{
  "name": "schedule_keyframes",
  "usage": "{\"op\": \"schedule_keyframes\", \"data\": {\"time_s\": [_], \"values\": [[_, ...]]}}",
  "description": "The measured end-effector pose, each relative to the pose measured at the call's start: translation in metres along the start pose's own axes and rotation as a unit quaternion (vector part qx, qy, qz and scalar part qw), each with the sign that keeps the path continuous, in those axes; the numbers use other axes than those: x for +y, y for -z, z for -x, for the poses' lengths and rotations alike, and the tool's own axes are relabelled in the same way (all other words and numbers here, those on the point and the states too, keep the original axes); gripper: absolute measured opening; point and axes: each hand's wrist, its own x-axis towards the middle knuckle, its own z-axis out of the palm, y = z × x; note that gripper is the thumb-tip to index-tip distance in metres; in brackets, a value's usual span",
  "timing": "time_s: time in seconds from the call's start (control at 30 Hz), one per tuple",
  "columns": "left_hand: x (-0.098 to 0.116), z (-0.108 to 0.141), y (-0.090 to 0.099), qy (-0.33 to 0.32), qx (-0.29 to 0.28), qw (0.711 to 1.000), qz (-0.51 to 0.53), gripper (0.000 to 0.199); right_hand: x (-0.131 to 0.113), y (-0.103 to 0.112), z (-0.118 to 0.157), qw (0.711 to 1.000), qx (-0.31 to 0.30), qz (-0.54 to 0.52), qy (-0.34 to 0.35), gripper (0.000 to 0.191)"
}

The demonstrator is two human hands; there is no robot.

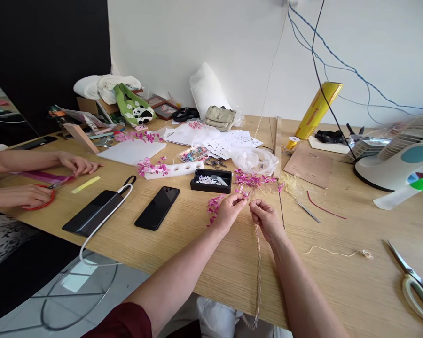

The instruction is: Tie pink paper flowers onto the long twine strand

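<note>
My left hand (232,209) is closed in a pinch on a small pink flower (242,191) above the wooden table. Close beside it on the right, my right hand (265,216) is also pinched; what lies between its fingertips is too small to make out. A braided cord (258,272) hangs from between my hands down over the table's front edge. Pink flower sprigs (254,179) lie just beyond my hands, and another flower sprig (214,209) is left of my left hand. Behind that stands a black tray (210,181) holding small white pieces.
A phone (157,208), a black case (90,213) with a white cable and another person's hands (38,196) with red-handled scissors are left. Large scissors (412,277), thin string (333,251), tweezers (307,211) and a fan (405,155) are right. Papers (229,143) lie behind.
</note>
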Motion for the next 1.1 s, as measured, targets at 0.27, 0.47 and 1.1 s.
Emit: {"op": "schedule_keyframes", "data": {"time_s": [0.27,0.47,1.1], "values": [[-0.008,-0.002,0.0,-0.019,0.003,1.0,-0.01,0.016,0.001,-0.002,-0.001,1.0,0.012,0.024,0.008,0.026],[-0.004,-0.004,0.004,-0.094,0.0,0.991,-0.097,0.01,0.0,-0.003,0.0,1.0,0.009,0.011,0.011,0.027],[-0.002,0.001,0.004,-0.12,-0.015,0.977,-0.178,0.015,0.012,-0.005,-0.003,0.994,0.033,0.081,0.065,0.019]]}}
